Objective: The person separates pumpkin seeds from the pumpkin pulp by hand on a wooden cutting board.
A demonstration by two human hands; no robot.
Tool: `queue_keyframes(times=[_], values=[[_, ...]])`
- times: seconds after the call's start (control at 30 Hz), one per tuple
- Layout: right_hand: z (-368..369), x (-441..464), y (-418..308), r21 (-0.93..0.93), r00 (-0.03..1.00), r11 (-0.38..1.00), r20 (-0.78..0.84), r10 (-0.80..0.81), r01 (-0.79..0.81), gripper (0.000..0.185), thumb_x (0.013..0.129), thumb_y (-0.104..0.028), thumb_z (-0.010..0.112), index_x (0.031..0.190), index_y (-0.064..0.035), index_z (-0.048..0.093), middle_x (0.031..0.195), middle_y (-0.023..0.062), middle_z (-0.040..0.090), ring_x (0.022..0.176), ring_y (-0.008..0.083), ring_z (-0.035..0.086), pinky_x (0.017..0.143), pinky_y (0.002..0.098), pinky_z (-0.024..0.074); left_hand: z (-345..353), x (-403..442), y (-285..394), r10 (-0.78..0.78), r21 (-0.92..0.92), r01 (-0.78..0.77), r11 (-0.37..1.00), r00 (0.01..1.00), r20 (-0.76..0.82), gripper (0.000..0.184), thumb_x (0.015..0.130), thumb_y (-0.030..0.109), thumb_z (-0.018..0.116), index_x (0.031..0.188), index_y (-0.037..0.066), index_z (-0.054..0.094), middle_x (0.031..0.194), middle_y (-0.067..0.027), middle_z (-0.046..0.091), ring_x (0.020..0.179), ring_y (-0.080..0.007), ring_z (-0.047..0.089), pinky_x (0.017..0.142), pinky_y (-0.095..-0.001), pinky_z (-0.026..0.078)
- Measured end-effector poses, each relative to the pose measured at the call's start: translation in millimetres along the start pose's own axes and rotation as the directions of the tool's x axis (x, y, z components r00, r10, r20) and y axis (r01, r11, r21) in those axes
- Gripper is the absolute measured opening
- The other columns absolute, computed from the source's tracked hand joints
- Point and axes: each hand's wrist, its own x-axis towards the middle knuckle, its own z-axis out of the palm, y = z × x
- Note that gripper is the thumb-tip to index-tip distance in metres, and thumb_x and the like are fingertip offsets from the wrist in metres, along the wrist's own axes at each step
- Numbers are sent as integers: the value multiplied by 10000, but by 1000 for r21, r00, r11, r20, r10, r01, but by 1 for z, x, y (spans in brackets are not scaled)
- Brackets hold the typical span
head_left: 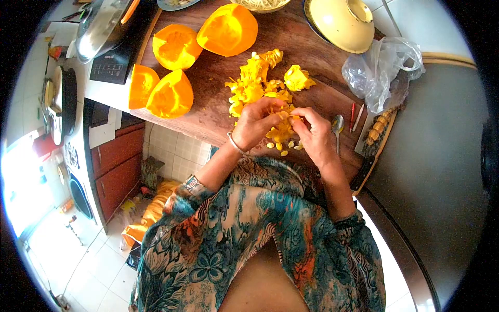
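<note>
My left hand (255, 124), with a bangle at the wrist, is closed with its fingertips in stringy orange pumpkin pulp (281, 130). From the other side my right hand (315, 136) pinches at the same clump, thumb and forefinger together. Whether a single seed is between those fingertips is too small to tell. Just beyond the hands lies a larger heap of pumpkin pulp (251, 86), with a separate lump (298, 78) to its right. Several pale pumpkin seeds (284, 153) are scattered on the wooden counter below my fingers.
Scooped pumpkin pieces (227, 30) sit at the back left. A spoon (338, 127), a red pen (352, 117) and a crumpled plastic bag (383, 73) lie to the right, near an upturned yellow bowl (345, 26). A lidded pan (104, 28) stands far left.
</note>
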Motion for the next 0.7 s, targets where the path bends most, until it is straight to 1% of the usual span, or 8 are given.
queue_keyframes(times=[0.03,0.1,0.13,0.3,0.4,0.53,0.6,0.7], values=[[0,-1,-1,35,999,998,-9,54,-53,150,804,5,614,950,-22,597,823,146,640,737,227,646,646,310,497,1,-1,0,24,25,-24,999,1000,2,291,778,-20,633,1060,3,566,919,-31,614,827,-101,580,749,-242,485],[3,-2,6,73,998,997,-46,31,-27,131,808,9,610,935,-20,607,818,141,651,726,211,653,632,301,501,2,-3,-1,72,76,-72,994,997,2,328,771,-23,641,1087,3,559,939,-34,611,851,-107,581,770,-247,487],[5,-3,10,91,998,996,-66,19,-13,122,810,11,607,927,-19,613,815,138,656,720,203,656,625,296,503,3,-3,-1,60,61,-59,996,998,-8,334,769,-25,642,1091,4,558,937,-35,613,852,-109,581,770,-247,487],[6,-6,3,176,991,977,-36,128,-120,168,821,17,587,979,-25,625,832,109,663,687,160,648,603,274,506,3,-1,-4,-5,34,8,999,997,-75,355,764,-32,645,1104,6,552,943,-45,620,860,-119,584,772,-252,490],[4,-6,1,211,981,959,-7,194,-188,188,834,20,566,1005,-28,627,831,103,664,654,140,633,589,266,503,2,1,-8,-19,-26,18,1000,998,-62,366,762,-24,652,1113,-1,549,946,-52,623,849,-118,586,764,-253,494],[6,-5,-3,230,969,943,5,248,-242,205,848,28,542,1030,-26,621,848,110,663,678,133,616,623,266,499,4,2,-4,-38,-44,41,998,997,71,426,760,-39,645,1167,7,526,976,-63,624,855,-126,589,752,-253,499],[4,-3,-6,143,991,981,-14,133,-130,203,837,34,546,1017,-22,620,886,119,656,744,172,626,674,281,498,7,1,-1,-104,-14,106,994,988,114,463,759,-53,636,1199,15,510,991,-69,623,862,-131,590,745,-253,499],[2,2,2,54,995,998,-94,-15,20,198,815,41,555,997,-13,614,939,134,640,851,235,623,755,307,488,7,1,-2,-25,99,17,995,997,78,503,732,-118,578,1215,-9,492,958,-72,616,845,-128,593,742,-251,501]])
